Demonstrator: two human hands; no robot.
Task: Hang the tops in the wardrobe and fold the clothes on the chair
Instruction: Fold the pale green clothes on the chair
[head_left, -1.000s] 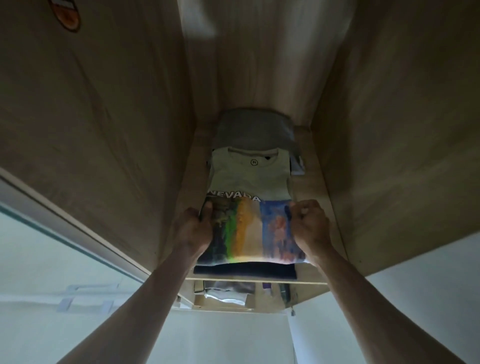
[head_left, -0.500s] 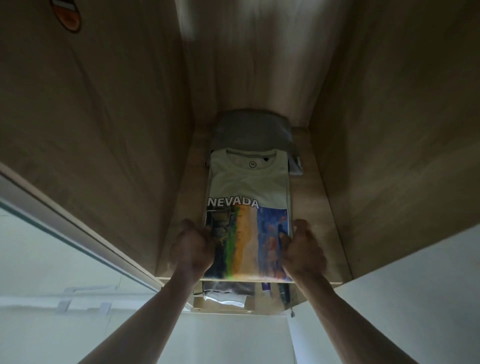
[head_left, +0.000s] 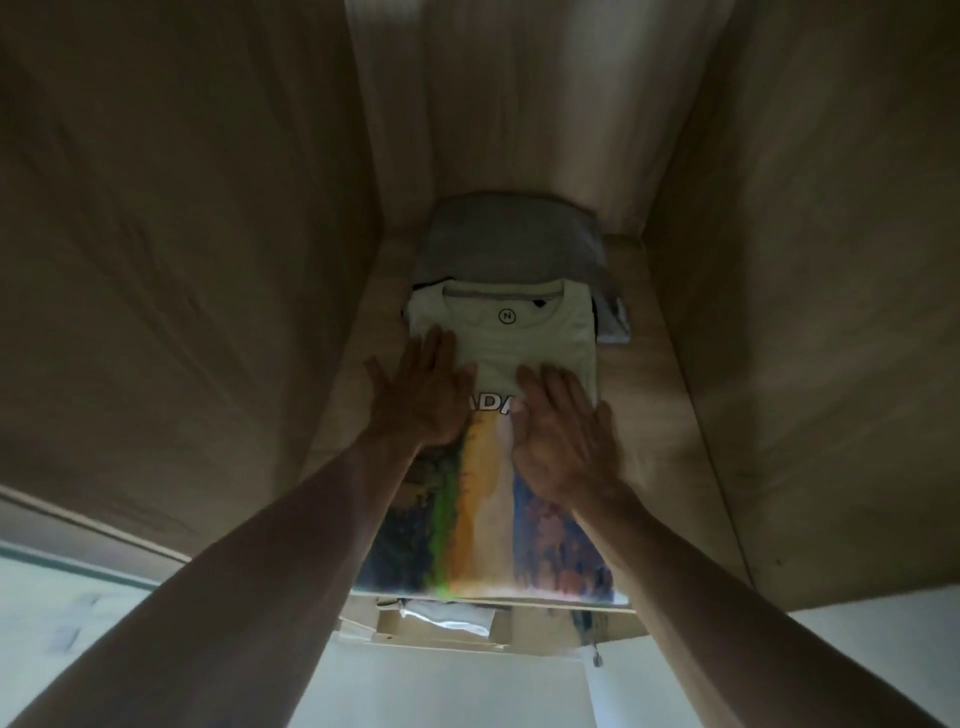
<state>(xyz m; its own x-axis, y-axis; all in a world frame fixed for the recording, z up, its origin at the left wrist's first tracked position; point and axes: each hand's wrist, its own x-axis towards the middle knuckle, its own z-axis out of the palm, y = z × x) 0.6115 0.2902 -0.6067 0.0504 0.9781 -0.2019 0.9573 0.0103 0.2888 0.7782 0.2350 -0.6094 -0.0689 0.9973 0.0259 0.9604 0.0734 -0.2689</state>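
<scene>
Both hands are flat on the folded T-shirt (head_left: 501, 467) here, inside a wooden wardrobe compartment. The left hand (head_left: 418, 397) lies with fingers straight and spread wide, palm down over the shirt's left side, covering the first letters of the printed word so only "ADA" shows. The right hand (head_left: 563, 441) lies the same way, fingers extended and slightly fanned, palm down on the right side over the coloured print. Neither hand curls around anything.

The shirt lies on the shelf (head_left: 647, 415), collar toward the back edge, its hem right at the front edge, roughly centred between the side walls. Pale fabric up top with a small round logo below the neckline, then a band of green, orange, white and blue stripes running to the hem. Behind it, against the back wall, sits a folded grey garment (head_left: 511, 241), partly tucked under the shirt's collar end, with a corner sticking out toward the right side of the shelf.

The shelf is light wood, bare strips showing on both sides of the shirt. Tall wood-grain panels rise left, right and behind, dim and shadowed. Below the front edge, a lower compartment shows a white folded item (head_left: 452, 618) and some dark shapes too dim to identify. White surfaces fill the bottom corners of the view.
</scene>
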